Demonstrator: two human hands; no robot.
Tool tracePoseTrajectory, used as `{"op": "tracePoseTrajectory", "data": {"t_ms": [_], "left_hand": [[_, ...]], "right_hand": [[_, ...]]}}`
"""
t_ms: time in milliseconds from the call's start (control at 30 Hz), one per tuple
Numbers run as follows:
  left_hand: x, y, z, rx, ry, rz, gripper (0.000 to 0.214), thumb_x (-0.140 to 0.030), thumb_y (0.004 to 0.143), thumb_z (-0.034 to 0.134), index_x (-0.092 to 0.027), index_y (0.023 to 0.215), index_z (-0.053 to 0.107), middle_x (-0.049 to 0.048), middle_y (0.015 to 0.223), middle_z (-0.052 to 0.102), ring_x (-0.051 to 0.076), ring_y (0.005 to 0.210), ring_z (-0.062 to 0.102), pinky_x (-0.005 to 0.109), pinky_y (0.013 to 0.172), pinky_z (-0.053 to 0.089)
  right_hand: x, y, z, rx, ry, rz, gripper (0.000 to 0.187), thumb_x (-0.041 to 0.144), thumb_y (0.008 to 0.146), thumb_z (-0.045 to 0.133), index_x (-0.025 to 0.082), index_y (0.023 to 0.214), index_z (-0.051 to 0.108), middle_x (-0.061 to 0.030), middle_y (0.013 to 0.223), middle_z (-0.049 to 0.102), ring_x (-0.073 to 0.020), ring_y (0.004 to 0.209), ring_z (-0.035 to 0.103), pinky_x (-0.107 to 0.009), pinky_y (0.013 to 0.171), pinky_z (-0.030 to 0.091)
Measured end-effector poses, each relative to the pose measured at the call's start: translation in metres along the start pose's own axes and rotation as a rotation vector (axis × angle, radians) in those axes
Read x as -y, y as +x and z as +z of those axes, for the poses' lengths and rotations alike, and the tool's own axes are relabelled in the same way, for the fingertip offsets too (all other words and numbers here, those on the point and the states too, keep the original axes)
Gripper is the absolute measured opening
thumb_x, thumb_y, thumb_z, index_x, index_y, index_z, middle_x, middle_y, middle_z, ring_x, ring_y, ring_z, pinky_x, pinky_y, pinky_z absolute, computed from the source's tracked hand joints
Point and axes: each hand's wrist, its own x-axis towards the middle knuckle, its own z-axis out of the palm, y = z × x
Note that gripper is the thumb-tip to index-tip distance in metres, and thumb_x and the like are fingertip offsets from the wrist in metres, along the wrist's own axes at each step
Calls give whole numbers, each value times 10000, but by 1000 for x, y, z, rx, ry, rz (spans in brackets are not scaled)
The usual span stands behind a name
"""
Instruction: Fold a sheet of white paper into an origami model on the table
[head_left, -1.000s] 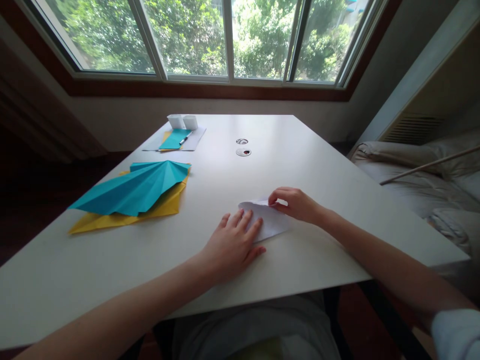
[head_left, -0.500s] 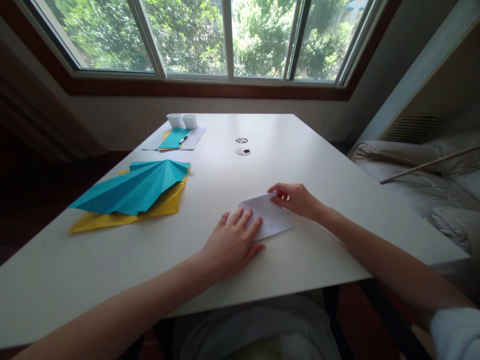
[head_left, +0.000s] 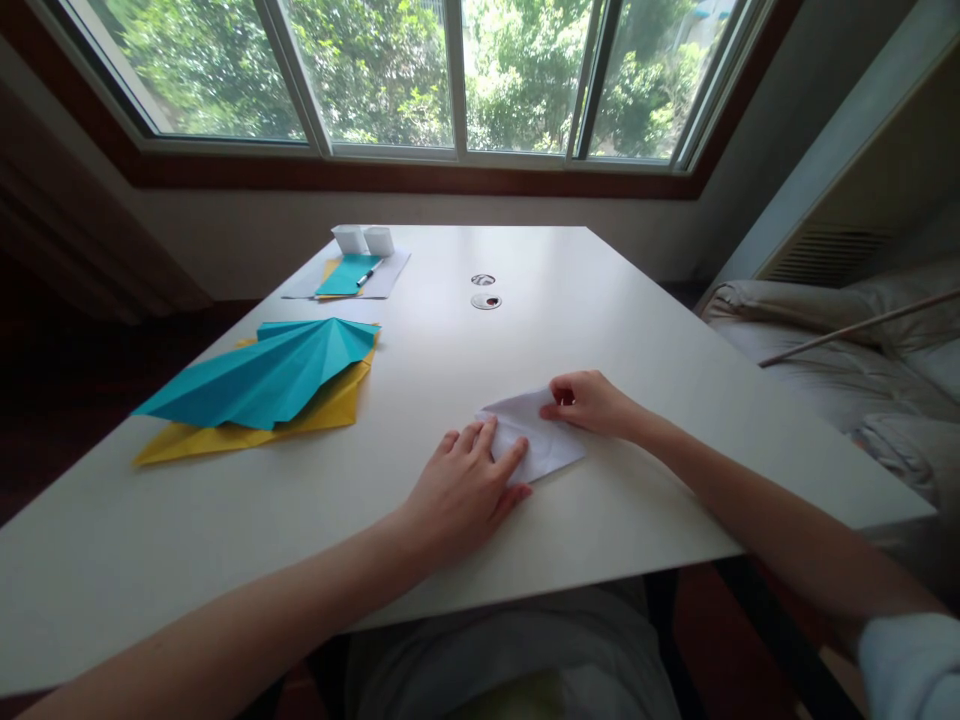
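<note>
A small sheet of folded white paper [head_left: 551, 445] lies on the white table [head_left: 637, 510] in front of me. My left hand [head_left: 469, 485] rests flat over its left side, fingers spread and thumb near the lower edge. At the paper's upper right corner, my right hand [head_left: 583, 402] is closed, thumb and curled fingers pinching the edge. The hands cover the left and upper right parts of the paper.
On the left lies a pleated blue paper [head_left: 277, 375] over a folded yellow paper [head_left: 326, 412]. Farther back are two white paper boxes [head_left: 349, 240], blue paper [head_left: 349, 275] and a pen [head_left: 369, 273]. Two round cable-hole fittings [head_left: 486, 301] sit mid-table. A sofa [head_left: 787, 320] stands right.
My right hand's fingers have curled in and closed at the paper's upper corner, shifting slightly right. The left hand stays on the paper, with only a small finger shift.
</note>
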Motion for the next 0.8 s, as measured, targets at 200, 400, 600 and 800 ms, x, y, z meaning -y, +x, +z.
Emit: {"op": "tracePoseTrajectory", "data": {"t_ms": [200,400,600,800], "left_hand": [[3,0,0,17,-52,2,483,-493,890,361,-228,1287,433,217,1305,378,357,1213,357,490,939,336],[10,1,1,52,-102,27,530,-547,863,383,-255,1304,417,209,1323,345,359,1245,320,536,963,295],[11,1,1,23,-109,46,522,-550,859,392,-268,1298,421,201,1308,351,341,1231,329,530,953,301],[10,0,-2,48,-86,11,575,-603,836,387,-292,1319,404,197,1292,360,356,1205,362,532,960,293]], "right_hand": [[3,-2,1,7,-48,-21,229,288,730,615,159,575,508,26,577,548,-90,545,470,-199,512,317],[4,-1,1,20,-29,-204,64,183,766,576,164,816,611,11,699,576,-95,607,508,-197,566,381],[-2,-8,-2,19,-122,-577,219,89,834,489,184,968,634,-63,885,599,-154,843,544,-265,756,444],[-9,-16,4,-72,-224,-709,253,151,896,414,182,1016,634,-89,943,602,-157,841,540,-290,758,469]]}}
